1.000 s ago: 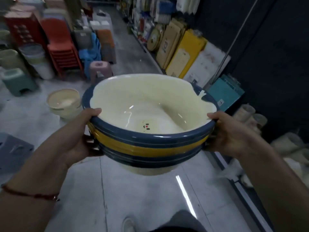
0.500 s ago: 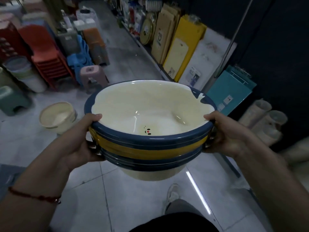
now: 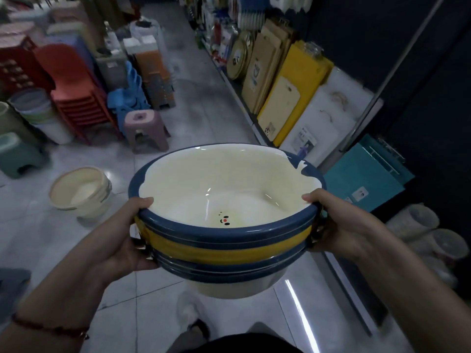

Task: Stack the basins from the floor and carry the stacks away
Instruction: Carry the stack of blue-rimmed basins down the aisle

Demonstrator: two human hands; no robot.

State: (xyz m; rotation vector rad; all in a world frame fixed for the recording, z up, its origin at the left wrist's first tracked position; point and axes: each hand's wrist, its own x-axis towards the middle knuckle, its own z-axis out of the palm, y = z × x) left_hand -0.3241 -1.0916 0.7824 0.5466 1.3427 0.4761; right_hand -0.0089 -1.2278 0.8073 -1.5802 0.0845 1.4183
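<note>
You've got both hands, left hand [image 3: 122,238] and right hand [image 3: 336,225], clamped on the basin stack [image 3: 224,240] rims, so watch that cream basin [image 3: 81,192] underfoot, easy trip.

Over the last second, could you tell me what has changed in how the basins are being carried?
The person has walked on down the aisle: the pink stool and the cream basins on the floor sit lower in view. The left hand and right hand still grip the stack of basins by its rims.
</note>
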